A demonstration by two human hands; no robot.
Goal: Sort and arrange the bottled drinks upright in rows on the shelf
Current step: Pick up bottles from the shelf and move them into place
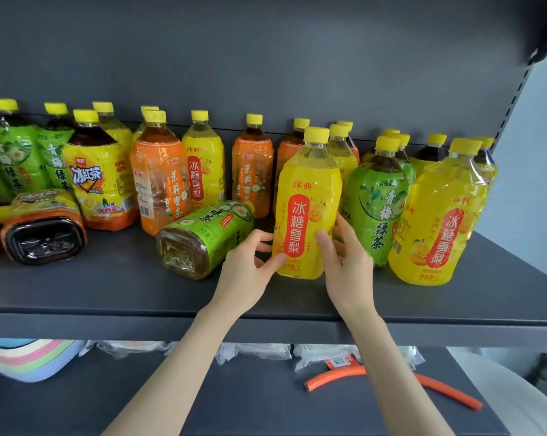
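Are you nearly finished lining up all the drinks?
About halfway. Most bottles already stand upright, though colours are mixed. The left hand and right hand hold the yellow-labelled plastic bottle at the front. Still to do: stand up the green-labelled bottle and the yellow-and-orange bottle lying down, then group colours.

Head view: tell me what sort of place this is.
Probably a shop or stockroom. A dark metal shelf with a slotted upright is crowded with labelled bottled drinks in a few flavours; wrapped packages lie on the level below. Left hand and right hand hold a yellow bottle.
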